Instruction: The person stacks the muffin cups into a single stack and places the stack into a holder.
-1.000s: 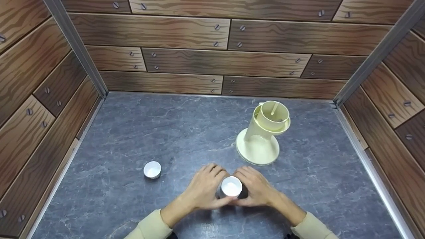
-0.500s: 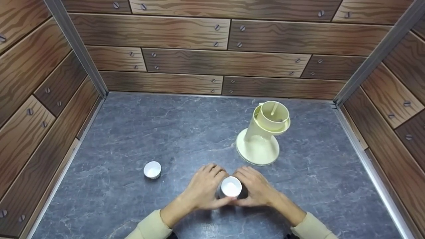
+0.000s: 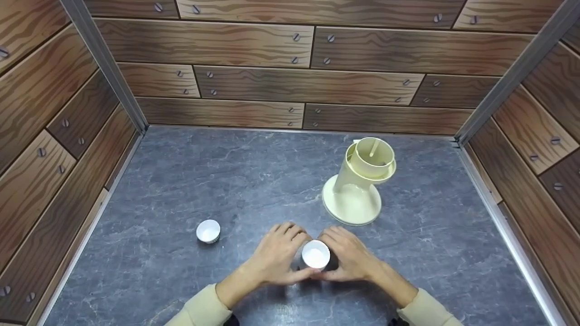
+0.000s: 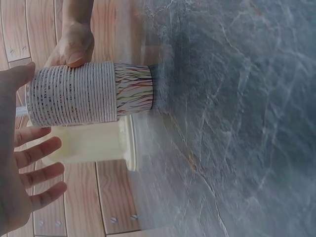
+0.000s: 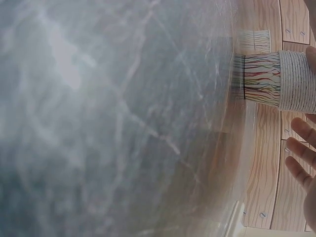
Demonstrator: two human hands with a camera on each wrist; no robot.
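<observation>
Here, in the head view, a stack of paper cups (image 3: 316, 255) stands upright on the grey, marble-veined table (image 3: 226, 181), its white round mouth showing between the left hand (image 3: 279, 256) and the right hand (image 3: 348, 258); both hands curve around its sides, thumbs at the near edge. A single small cup (image 3: 208, 231) stands well apart to the left, and a cream plastic dispenser (image 3: 360, 183) with a flared round base stands behind the hands. In the left wrist view, the stack (image 4: 91, 94) shows tightly ribbed rims above a band of coloured streaks; the left hand's fingers (image 4: 37, 170) are spread and straight beside it, not clamped. In the right wrist view, the stack (image 5: 276, 81) lies just beside relaxed, parted fingers (image 5: 301, 148).
</observation>
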